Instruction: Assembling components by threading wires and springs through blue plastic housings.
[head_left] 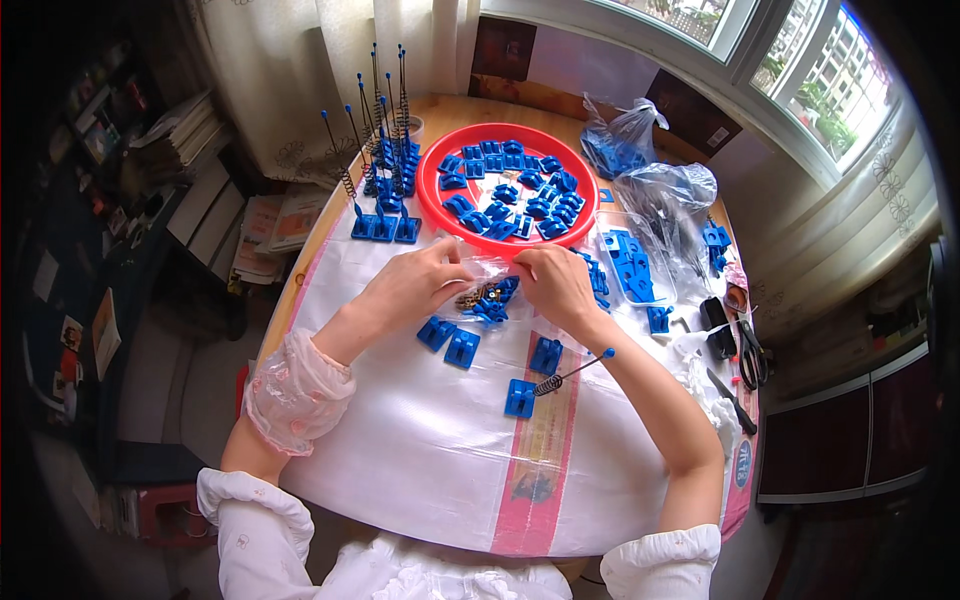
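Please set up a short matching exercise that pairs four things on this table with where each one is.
Things:
1. red tray
2. scissors
3. spring rod with a blue ball tip
4. clear bag of blue parts

Places:
A. far right edge of the table
B. on the white sheet, just inside the right forearm
C. beyond both hands, holding blue clips
D. far side, by the window

Pairs: 1-C, 2-A, 3-B, 4-D
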